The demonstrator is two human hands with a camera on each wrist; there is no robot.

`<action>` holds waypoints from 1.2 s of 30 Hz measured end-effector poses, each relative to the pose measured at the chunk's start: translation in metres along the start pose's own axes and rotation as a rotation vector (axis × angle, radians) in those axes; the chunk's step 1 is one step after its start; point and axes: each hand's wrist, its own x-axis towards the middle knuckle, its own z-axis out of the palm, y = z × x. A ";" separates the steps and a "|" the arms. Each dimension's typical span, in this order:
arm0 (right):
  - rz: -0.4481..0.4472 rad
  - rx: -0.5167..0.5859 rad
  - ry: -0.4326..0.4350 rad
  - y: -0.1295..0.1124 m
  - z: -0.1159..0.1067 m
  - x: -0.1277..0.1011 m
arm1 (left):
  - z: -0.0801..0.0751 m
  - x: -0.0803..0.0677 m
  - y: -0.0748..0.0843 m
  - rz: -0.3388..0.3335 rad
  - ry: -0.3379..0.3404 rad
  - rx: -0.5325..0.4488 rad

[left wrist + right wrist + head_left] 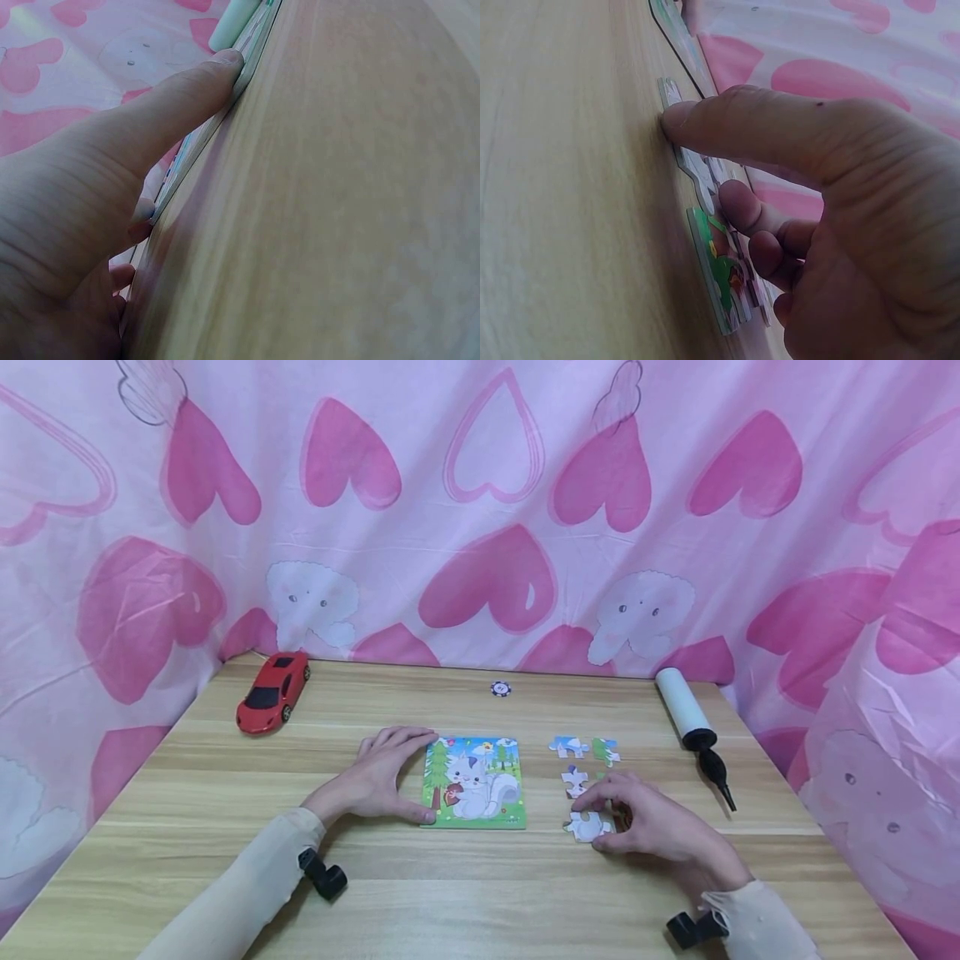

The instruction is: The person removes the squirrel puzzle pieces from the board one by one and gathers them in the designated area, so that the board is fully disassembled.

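A square cartoon-squirrel puzzle board (480,781) lies flat on the wooden table (225,827). My left hand (423,777) rests at its left edge, thumb (202,82) straight against the board's edge (196,150) and fingers by the upper left corner. My right hand (600,817) is to the board's right and pinches a loose white puzzle piece (582,828) that lies on the table; the thumb (727,120) presses the piece's edge (697,176) and curled fingers sit on its other side. Beside it lies a green piece (720,277).
Three more loose pieces (567,746) (604,750) (574,779) lie above my right hand. A red toy car (273,690) stands at the far left, a small chip (501,688) at the back middle, a white-and-black hand pump (693,722) on the right. Pink heart cloth surrounds the table.
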 end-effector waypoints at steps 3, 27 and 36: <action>-0.009 0.002 0.001 0.000 0.000 0.000 | 0.000 0.000 0.000 -0.001 0.001 0.003; 0.061 0.122 0.115 -0.008 -0.007 0.010 | 0.001 -0.001 -0.001 -0.001 0.002 -0.009; 0.020 0.098 0.272 -0.024 -0.013 0.025 | 0.000 0.000 -0.001 -0.006 -0.004 -0.005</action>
